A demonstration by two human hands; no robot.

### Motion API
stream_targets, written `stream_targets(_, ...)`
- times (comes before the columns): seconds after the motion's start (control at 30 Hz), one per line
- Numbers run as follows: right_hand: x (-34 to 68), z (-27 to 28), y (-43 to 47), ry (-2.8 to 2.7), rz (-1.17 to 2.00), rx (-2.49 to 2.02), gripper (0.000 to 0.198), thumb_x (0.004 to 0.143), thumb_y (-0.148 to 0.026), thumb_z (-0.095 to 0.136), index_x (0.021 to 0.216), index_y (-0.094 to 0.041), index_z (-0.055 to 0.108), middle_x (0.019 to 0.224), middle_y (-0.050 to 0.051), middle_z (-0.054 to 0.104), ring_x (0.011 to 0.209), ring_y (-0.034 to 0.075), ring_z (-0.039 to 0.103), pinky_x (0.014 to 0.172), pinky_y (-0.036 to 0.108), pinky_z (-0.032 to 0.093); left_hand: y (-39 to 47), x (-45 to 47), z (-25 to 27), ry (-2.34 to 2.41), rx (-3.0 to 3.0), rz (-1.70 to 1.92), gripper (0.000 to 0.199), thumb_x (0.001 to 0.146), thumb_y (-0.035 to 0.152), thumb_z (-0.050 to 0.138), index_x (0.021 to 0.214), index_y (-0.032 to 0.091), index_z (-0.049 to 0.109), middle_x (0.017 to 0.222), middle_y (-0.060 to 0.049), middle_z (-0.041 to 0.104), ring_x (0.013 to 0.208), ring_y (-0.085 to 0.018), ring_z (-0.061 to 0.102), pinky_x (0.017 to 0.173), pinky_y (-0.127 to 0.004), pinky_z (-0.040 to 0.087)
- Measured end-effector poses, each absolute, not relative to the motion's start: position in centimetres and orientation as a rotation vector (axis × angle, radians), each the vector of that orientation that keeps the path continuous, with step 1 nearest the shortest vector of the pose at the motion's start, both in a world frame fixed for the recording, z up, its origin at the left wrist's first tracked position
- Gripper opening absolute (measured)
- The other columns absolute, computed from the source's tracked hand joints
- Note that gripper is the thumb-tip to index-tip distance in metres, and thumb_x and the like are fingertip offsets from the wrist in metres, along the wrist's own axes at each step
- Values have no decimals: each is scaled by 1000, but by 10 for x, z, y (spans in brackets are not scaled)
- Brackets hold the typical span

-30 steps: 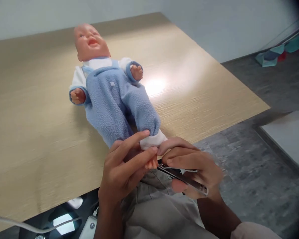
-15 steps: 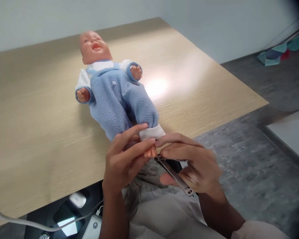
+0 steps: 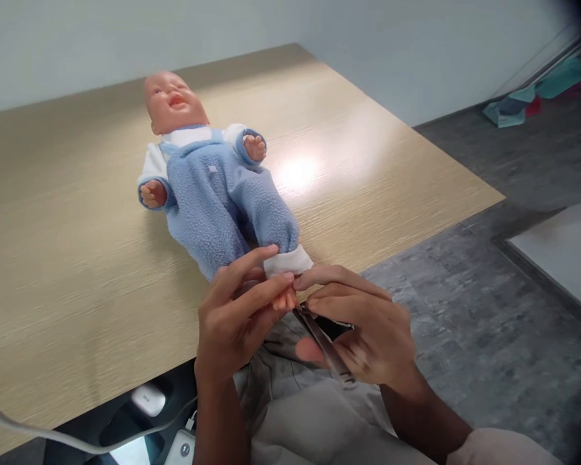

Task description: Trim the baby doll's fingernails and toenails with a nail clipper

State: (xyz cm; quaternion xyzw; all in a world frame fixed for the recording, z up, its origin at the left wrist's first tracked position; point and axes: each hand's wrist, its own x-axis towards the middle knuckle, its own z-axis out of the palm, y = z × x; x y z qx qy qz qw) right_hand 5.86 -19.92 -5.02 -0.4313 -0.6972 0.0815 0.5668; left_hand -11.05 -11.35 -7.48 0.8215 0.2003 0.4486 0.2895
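A baby doll (image 3: 208,187) in blue fleece overalls with white sleeves lies on its back on the wooden table (image 3: 77,271), head away from me. Its foot (image 3: 285,299), below a white cuff (image 3: 288,260), is at the near table edge. My left hand (image 3: 239,307) is closed around that foot, with fingers over and under it. In my right hand (image 3: 363,323) is a metal nail clipper (image 3: 326,345), its jaws at the doll's toes and its lever slanting down toward me. One right fingertip rests near the foot. The doll's other foot is hidden behind my left hand.
A grey cable (image 3: 68,439) crosses the lower left. Below the table edge lie a small white case (image 3: 148,399) and a white power bank (image 3: 181,447) on a dark surface. Folded coloured pieces (image 3: 513,106) lie on the floor by the wall.
The view has shifted slightly, so the doll and table appear a little lower and further left. The clipper's lever has tilted nearer to the body, while both hands keep their hold.
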Motion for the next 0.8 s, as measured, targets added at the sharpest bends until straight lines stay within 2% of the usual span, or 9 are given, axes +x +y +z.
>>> stream_targets(0.13,52,-51,-199,-1610,105,-1044,23,96,-36,73,99,-16,62,88,9,74,100,25,71,86,39,65,-113,-110,-75,539,2202,1199,34,93,15,72,124,27,71,142,-8,61,95,-19,68,79,-37,57)
stream_targets(0.4,40,-54,-205,-1564,-8,-1134,25,94,-32,75,105,-15,60,87,11,74,102,27,73,86,42,65,-113,-110,-74,533,2211,1175,30,95,18,70,123,26,71,141,-9,61,96,-19,68,80,-38,58)
stream_targets(0.67,41,-53,-203,-1548,43,-1121,16,98,-29,67,104,-16,60,90,11,74,101,25,71,86,40,65,-113,-111,-76,528,2188,1164,33,94,17,71,125,27,71,143,-8,60,99,-20,67,80,-38,58)
stream_targets(0.8,41,-58,-201,-1506,81,-1053,21,95,-29,72,107,-14,63,90,11,73,101,26,71,84,42,64,-113,-111,-77,529,2185,1166,35,92,14,73,124,26,71,143,-8,60,98,-20,67,80,-38,58)
